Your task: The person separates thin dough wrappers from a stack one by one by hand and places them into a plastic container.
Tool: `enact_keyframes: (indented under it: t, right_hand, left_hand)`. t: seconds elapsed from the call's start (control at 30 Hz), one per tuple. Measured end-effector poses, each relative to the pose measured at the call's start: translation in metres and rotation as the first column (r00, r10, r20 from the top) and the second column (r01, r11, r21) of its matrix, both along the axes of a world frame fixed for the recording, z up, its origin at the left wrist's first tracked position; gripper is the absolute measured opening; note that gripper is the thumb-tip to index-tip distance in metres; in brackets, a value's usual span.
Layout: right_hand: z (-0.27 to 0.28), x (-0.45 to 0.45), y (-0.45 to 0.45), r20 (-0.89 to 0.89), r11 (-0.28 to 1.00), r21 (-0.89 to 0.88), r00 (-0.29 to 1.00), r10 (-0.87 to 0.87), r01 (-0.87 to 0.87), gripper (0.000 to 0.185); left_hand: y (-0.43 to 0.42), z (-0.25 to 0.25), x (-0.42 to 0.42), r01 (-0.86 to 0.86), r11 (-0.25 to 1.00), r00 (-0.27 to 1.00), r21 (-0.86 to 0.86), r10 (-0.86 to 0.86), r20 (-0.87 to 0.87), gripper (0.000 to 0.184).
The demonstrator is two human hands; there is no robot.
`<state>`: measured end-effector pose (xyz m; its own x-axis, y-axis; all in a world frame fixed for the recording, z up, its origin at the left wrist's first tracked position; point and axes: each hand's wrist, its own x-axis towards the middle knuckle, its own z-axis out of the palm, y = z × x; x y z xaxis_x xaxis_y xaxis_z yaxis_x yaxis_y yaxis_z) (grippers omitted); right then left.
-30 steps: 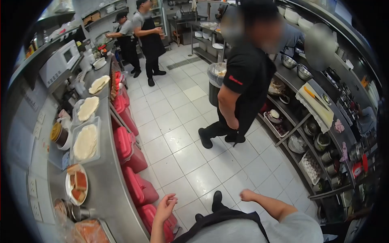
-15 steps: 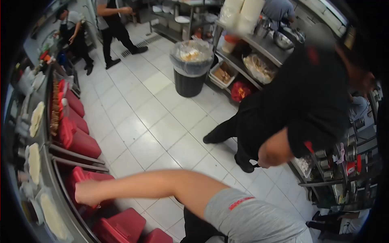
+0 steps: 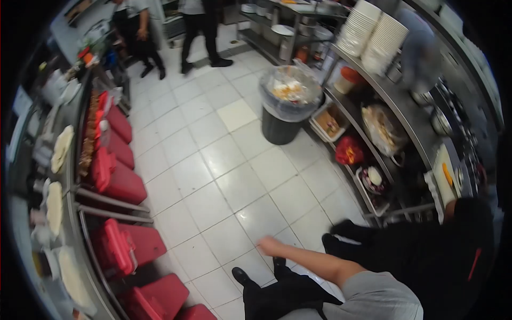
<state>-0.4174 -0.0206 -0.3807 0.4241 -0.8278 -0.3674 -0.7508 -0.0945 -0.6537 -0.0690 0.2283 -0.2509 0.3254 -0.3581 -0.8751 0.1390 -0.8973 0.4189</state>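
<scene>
Right hand curled closed, left hand's state indeterminable; three flattened doughs lie left of the former, one lined trash can beyond.

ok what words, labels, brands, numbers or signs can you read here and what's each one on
No text can be read.
Red mark on the co-worker's black shirt: too small and blurred.
Red bins: no readable label.

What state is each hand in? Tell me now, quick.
Left hand: out of view, so its grip cannot be told.
Right hand: fingers look curled, nothing visible in the grip; too blurred to tell whether it is fully closed.
</scene>
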Motion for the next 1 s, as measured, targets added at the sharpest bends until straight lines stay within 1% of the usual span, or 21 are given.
enact_keyframes:
  t: [0.03,0.07,0.1,0.13,0.17,0.23,0.27,0.33,0.37,0.43,0.5,0.53,0.57,0.6,0.67,0.7,0.73,0.8,0.87,0.93,1.0]
  right_hand:
    - [0.039,0.049,-0.039,0.197,0.981,-0.165,0.971,0.134,-0.102,0.004]
    - [0.085,0.095,-0.067,0.388,0.962,-0.27,0.909,0.149,-0.042,0.01]
    - [0.145,0.129,-0.089,0.513,0.961,-0.267,0.834,0.202,-0.068,0.012]
    - [0.193,0.153,-0.103,0.6,0.97,-0.224,0.77,0.216,-0.098,0.014]
    - [0.233,0.177,-0.112,0.679,0.975,-0.173,0.7,0.222,-0.141,0.016]
    - [0.302,0.2,-0.124,0.687,0.95,-0.197,0.657,0.31,-0.243,0.015]
    - [0.32,0.207,-0.126,0.69,0.936,-0.206,0.636,0.345,-0.284,0.014]
    - [0.329,0.225,-0.132,0.663,0.895,-0.188,0.62,0.42,-0.405,0.02]
    - [0.331,0.232,-0.137,0.647,0.875,-0.178,0.616,0.449,-0.451,0.023]
    - [0.329,0.244,-0.141,0.634,0.848,-0.066,0.634,0.443,-0.526,0.024]
    - [0.314,0.26,-0.15,0.564,0.82,-0.028,0.668,0.485,-0.572,0.024]
    - [0.291,0.269,-0.161,0.537,0.799,-0.12,0.639,0.551,-0.589,0.024]
    - [0.27,0.274,-0.17,0.507,0.772,-0.205,0.609,0.61,-0.602,0.023]
    - [0.264,0.276,-0.181,0.461,0.755,-0.205,0.619,0.635,-0.622,0.023]
    - [0.256,0.28,-0.208,0.386,0.754,-0.173,0.661,0.644,-0.634,0.022]
    - [0.25,0.281,-0.222,0.354,0.767,-0.141,0.691,0.63,-0.626,0.022]
    - [0.245,0.282,-0.238,0.347,0.787,-0.125,0.717,0.605,-0.604,0.022]
    - [0.237,0.286,-0.271,0.329,0.825,-0.097,0.764,0.554,-0.557,0.021]
    - [0.234,0.293,-0.307,0.285,0.852,-0.006,0.816,0.503,-0.524,0.021]
    - [0.223,0.305,-0.349,0.253,0.861,0.081,0.846,0.469,-0.501,0.02]
    - [0.21,0.323,-0.39,0.233,0.85,0.179,0.861,0.452,-0.495,0.018]
  left_hand:
    - [0.0,0.006,-0.008,0.001,1.0,1.0,-0.016,-0.001,0.002,0.03]
    - [0.002,0.013,-0.016,0.001,1.0,1.0,-0.03,-0.001,0.007,0.029]
    - [0.005,0.019,-0.022,-0.002,0.999,1.0,-0.047,0.002,0.015,0.029]
    - [0.006,0.024,-0.025,-0.008,0.998,1.0,-0.062,0.009,0.023,0.028]
    - [0.008,0.026,-0.025,-0.004,0.997,0.999,-0.072,0.007,0.035,0.028]
    - [0.016,0.033,-0.023,-0.015,0.998,0.998,-0.067,0.018,0.054,0.026]
    - [0.021,0.034,-0.021,-0.012,0.998,0.998,-0.054,0.016,0.068,0.026]
    - [0.028,0.024,-0.013,0.011,0.998,0.993,-0.064,-0.004,0.115,0.025]
    - [0.041,-0.018,-0.005,0.083,0.991,0.983,-0.104,-0.064,0.172,0.026]
    - [0.058,-0.086,0.012,0.226,0.96,0.938,-0.164,-0.169,0.304,0.029]
    - [0.041,-0.115,0.026,0.199,0.952,0.962,-0.234,-0.143,0.234,0.028]
    - [0.013,-0.119,0.039,0.188,0.942,0.97,-0.277,-0.134,0.204,0.028]
    - [-0.012,-0.134,0.059,0.306,0.905,0.947,-0.297,-0.256,0.196,0.029]
    - [-0.031,-0.135,0.074,0.361,0.879,0.906,-0.31,-0.253,0.338,0.029]
    - [-0.077,-0.129,0.101,0.465,0.841,0.758,-0.275,-0.218,0.615,0.028]
    - [-0.103,-0.108,0.118,0.38,0.876,0.818,-0.297,-0.168,0.55,0.026]
    - [-0.161,-0.011,0.126,0.29,0.905,0.867,-0.313,-0.11,0.485,0.025]
    - [-0.21,-0.029,0.169,0.184,0.899,0.885,-0.397,0.023,0.464,0.023]
    - [-0.259,-0.027,0.204,0.077,0.866,0.9,-0.494,0.153,0.408,0.023]
    - [-0.304,-0.016,0.234,0.071,0.851,0.886,-0.521,0.186,0.425,0.023]
    - [-0.33,-0.011,0.245,0.054,0.852,0.862,-0.521,0.223,0.455,0.024]
